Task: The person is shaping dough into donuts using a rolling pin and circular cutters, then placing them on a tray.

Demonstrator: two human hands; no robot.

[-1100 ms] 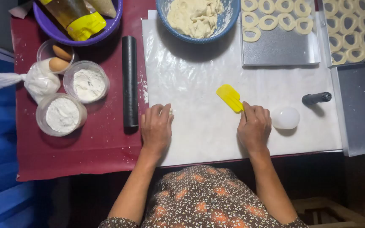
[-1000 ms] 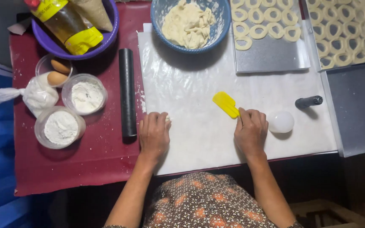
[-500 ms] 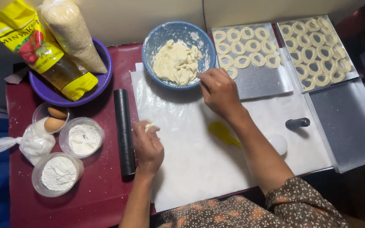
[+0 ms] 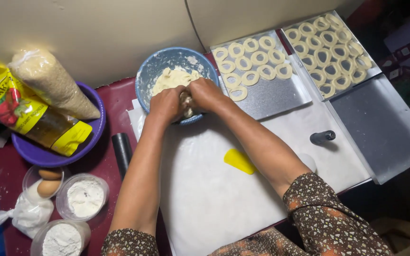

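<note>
Both my hands are inside a blue bowl point(image 4: 153, 66) of pale dough point(image 4: 172, 78) at the back of the white work sheet point(image 4: 214, 189). My left hand point(image 4: 167, 103) and my right hand point(image 4: 204, 94) meet at the bowl's near rim, closed together around a lump of dough point(image 4: 186, 105). A yellow scraper point(image 4: 239, 160) lies on the sheet under my right forearm. A black rolling pin point(image 4: 122, 148) lies along the sheet's left edge, partly hidden by my left arm.
Two metal trays point(image 4: 281, 97) point(image 4: 357, 83) of ring-shaped dough pieces sit at the back right, with a bare tray point(image 4: 385, 128) nearer. A black cutter point(image 4: 322, 137) rests on the sheet. At left: a purple bowl point(image 4: 39, 151) with packets, cups of flour point(image 4: 84, 196), eggs point(image 4: 48, 187).
My left hand left the sheet and joined my right hand in the blue bowl; both now close on dough. The view tilted up toward the wall.
</note>
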